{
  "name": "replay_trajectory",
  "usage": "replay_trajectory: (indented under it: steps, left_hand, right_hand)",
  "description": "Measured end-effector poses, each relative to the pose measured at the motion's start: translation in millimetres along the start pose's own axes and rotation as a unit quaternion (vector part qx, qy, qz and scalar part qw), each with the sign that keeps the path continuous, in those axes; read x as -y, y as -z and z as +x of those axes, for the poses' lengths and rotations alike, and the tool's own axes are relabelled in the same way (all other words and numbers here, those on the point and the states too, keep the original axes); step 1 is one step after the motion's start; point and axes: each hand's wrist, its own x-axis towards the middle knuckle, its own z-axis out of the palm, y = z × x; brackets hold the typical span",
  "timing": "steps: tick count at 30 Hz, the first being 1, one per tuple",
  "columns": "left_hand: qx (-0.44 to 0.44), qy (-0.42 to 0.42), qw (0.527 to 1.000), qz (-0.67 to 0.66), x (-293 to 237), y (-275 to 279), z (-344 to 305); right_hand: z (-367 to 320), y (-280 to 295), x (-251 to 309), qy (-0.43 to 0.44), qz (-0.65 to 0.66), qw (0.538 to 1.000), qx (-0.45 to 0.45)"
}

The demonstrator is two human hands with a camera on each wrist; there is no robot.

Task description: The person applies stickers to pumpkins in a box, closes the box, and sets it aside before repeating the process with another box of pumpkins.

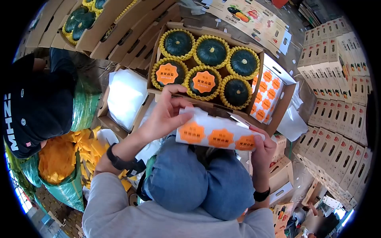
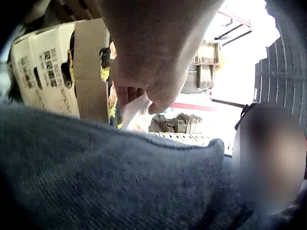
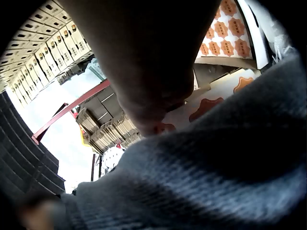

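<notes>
In the head view a white sheet of orange scalloped stickers (image 1: 220, 137) is held above the person's knees, bent over along its upper edge. The left hand (image 1: 168, 113) pinches the sheet's upper left corner between thumb and fingers. At the opposite end the right hand (image 1: 264, 148) grips the sheet, its thumb lying on the front. Just beyond stands an open cardboard box (image 1: 156, 89) of dark green squashes (image 1: 212, 51) in yellow foam nets. Two squashes in the near row bear orange stickers (image 1: 204, 81). The left wrist view shows the fingers (image 2: 129, 96) at the white sheet.
More sticker sheets (image 1: 266, 95) lie in a carton right of the squash box. White sheets (image 1: 126, 95) fill a box at left. Stacked printed cartons (image 1: 337, 119) line the right side. Another person (image 1: 39, 103) is at left, near a green sack (image 1: 59, 186) with orange-yellow material.
</notes>
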Motion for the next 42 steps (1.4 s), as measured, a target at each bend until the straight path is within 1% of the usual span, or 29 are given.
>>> replay_trajectory:
  steps: [1, 2, 3, 4, 5, 8, 9, 10, 11, 12, 13, 14, 16, 19, 22, 25, 28, 29, 30, 32, 34, 35, 36, 37, 38, 39, 40, 42]
  left_hand:
    - [0.031, 0.021, 0.998, 0.058, -8.6, 5.9, 0.5]
    - [0.085, 0.02, 0.985, 0.148, -16.4, 11.2, 3.4]
    - [0.138, 0.019, 0.961, 0.237, -23.9, 16.7, 7.5]
    - [0.189, 0.018, 0.927, 0.324, -31.4, 20.0, 10.8]
    - [0.186, 0.041, 0.922, 0.336, -37.7, 17.5, 14.0]
    - [0.187, 0.173, 0.935, 0.247, -37.8, 33.7, 32.3]
    - [0.109, 0.187, 0.967, 0.132, -29.7, 46.0, 46.1]
    - [-0.011, 0.199, 0.978, 0.055, -39.3, 50.5, 65.1]
    - [-0.101, 0.062, 0.99, 0.083, -39.2, 59.9, 89.5]
    - [-0.142, -0.09, 0.955, 0.244, -41.8, 76.2, 113.1]
    - [-0.161, -0.201, 0.899, 0.354, -47.2, 80.4, 127.9]
    - [-0.12, -0.355, 0.772, 0.514, -48.5, 94.8, 142.4]
    - [0.016, -0.411, 0.668, 0.62, -44.5, 111.2, 155.8]
    - [0.082, -0.402, 0.648, 0.641, -28.3, 119.7, 152.7]
    - [0.069, -0.406, 0.646, 0.643, -21.8, 126.9, 149.6]
    - [0.072, -0.397, 0.602, 0.689, -28.7, 119.2, 146.1]
    - [0.071, -0.288, 0.617, 0.729, -51.1, 81.8, 134.6]
    - [0.067, -0.268, 0.63, 0.726, -53.4, 76.7, 142.6]
    - [0.035, -0.281, 0.642, 0.713, -56.3, 71.0, 152.0]
    - [-0.036, -0.337, 0.57, 0.749, -46.7, 59.9, 174.8]
    - [-0.014, -0.324, 0.542, 0.775, -19.5, 65.6, 188.1]
    - [-0.004, -0.319, 0.528, 0.787, -5.2, 67.5, 193.5]
    - [-0.012, -0.326, 0.569, 0.755, -14.2, 56.7, 187.7]
    - [0.067, -0.325, 0.641, 0.692, -29.0, 39.1, 173.3]
    - [0.14, -0.314, 0.704, 0.621, -42.4, 21.5, 152.3]
    - [0.244, -0.185, 0.787, 0.535, -49.9, 4.8, 129.1]
    - [0.337, -0.049, 0.837, 0.429, -54.5, -9.7, 108.2]
    - [0.383, 0.04, 0.83, 0.404, -57.7, -24.8, 85.4]
  right_hand:
    - [1.7, 0.8, 5.6, 0.009, -0.012, 1.0, 0.007]
    - [3.9, 0.2, 11.1, 0.031, -0.023, 0.999, 0.013]
    - [6.5, -0.7, 15.7, 0.055, -0.033, 0.998, 0.018]
    - [9.7, -1.9, 20.1, 0.08, -0.043, 0.996, 0.024]
    - [12.6, -1.2, 23.6, 0.078, -0.046, 0.995, 0.034]
    - [21.2, 13.0, 25.8, 0.084, -0.069, 0.979, 0.173]
    - [23.2, 11.5, 22.3, 0.118, -0.034, 0.976, 0.181]
    - [25.4, 9.3, 22.4, 0.111, -0.011, 0.976, 0.185]
    - [27.0, 6.6, 24.0, 0.104, 0.011, 0.976, 0.189]
    - [28.2, 4.8, 24.4, 0.096, 0.032, 0.976, 0.193]
    - [29.7, 4.0, 21.9, 0.088, 0.029, 0.977, 0.192]
    - [30.4, 4.7, 21.3, 0.07, 0.02, 0.978, 0.197]
    - [30.9, 7.2, 20.1, 0.035, 0.003, 0.979, 0.2]
    - [31.5, 7.3, 12.3, 0.051, 0.012, 0.979, 0.197]
    - [33.0, 7.3, 8.5, 0.033, 0.004, 0.981, 0.191]
    - [35.7, -0.4, 15.2, 0.035, 0.01, 0.982, 0.183]
    - [36.9, -3.5, 19.5, 0.019, 0.05, 0.981, 0.189]
    - [36.4, -6.5, 17.3, 0.009, 0.067, 0.98, 0.185]
    - [36.5, -7.4, 15.8, -0.001, 0.081, 0.98, 0.183]
    - [39.1, -11.3, 18.6, 0.011, 0.085, 0.979, 0.184]
    - [35.6, -15.6, 26.1, 0.007, 0.09, 0.983, 0.162]
    - [36.4, -12.5, 25.6, 0.051, 0.078, 0.981, 0.168]
    - [37.5, -11.5, 26.9, 0.039, 0.08, 0.986, 0.14]
    - [33.6, -10.3, 28.3, 0.021, 0.085, 0.99, 0.109]
    - [30.8, -8.5, 27.8, 0.003, 0.09, 0.992, 0.084]
    - [31.3, -7.2, 24.4, -0.009, 0.106, 0.993, 0.058]
    - [32.3, -7.7, 23.4, -0.009, 0.1, 0.994, 0.034]
    - [37.3, -11.4, 21.6, -0.004, 0.091, 0.996, -0.006]
